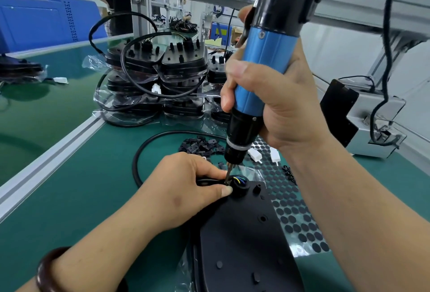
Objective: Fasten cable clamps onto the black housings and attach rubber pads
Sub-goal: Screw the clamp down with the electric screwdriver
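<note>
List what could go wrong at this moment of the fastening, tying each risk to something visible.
1. The left hand pinches the cable right beside the bit of the screwdriver; a slip could jab a fingertip.
2. The coloured wires sit close to the bit and might get nicked.
3. The housing seems steadied only at that end, so it may twist as the screw tightens.

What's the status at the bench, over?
Right hand grips blue-and-black electric screwdriver, bit at cable entry. Left hand pinches black cable on flat black plastic housing. Nothing blocking.
</note>
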`<control>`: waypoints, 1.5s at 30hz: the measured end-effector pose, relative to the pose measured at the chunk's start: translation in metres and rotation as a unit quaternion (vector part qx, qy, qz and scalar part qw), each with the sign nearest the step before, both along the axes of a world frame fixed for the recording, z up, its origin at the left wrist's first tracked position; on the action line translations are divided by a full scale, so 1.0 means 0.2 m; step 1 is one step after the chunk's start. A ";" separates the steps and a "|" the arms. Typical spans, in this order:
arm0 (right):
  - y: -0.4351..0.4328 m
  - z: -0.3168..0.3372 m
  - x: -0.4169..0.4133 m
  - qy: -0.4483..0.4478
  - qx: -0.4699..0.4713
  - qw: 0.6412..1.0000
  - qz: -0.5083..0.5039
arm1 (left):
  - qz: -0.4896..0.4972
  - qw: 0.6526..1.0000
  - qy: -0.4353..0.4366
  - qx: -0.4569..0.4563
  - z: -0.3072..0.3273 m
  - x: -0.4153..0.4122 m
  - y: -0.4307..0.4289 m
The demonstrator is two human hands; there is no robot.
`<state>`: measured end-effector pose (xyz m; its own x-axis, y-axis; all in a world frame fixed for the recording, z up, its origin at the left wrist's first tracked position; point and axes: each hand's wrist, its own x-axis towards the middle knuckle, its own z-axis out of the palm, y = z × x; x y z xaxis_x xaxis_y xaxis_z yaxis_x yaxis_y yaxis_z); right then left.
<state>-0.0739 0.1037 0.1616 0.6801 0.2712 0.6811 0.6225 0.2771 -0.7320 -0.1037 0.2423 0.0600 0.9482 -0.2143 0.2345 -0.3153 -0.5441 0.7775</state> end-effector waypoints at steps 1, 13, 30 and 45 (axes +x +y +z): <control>0.00 0.00 0.00 -0.003 -0.003 1.000 0.009 | -0.003 1.000 0.001 0.003 0.00 0.00 0.00; 0.00 0.00 0.03 0.003 0.004 0.999 0.042 | 0.000 1.000 -0.003 0.005 0.00 0.00 0.00; -0.03 -0.02 0.05 0.013 -0.002 0.997 0.080 | -0.002 1.000 0.009 0.006 0.01 0.00 0.00; -0.03 -0.02 0.06 0.038 0.007 0.992 0.119 | -0.032 0.999 0.016 0.026 0.02 0.00 0.01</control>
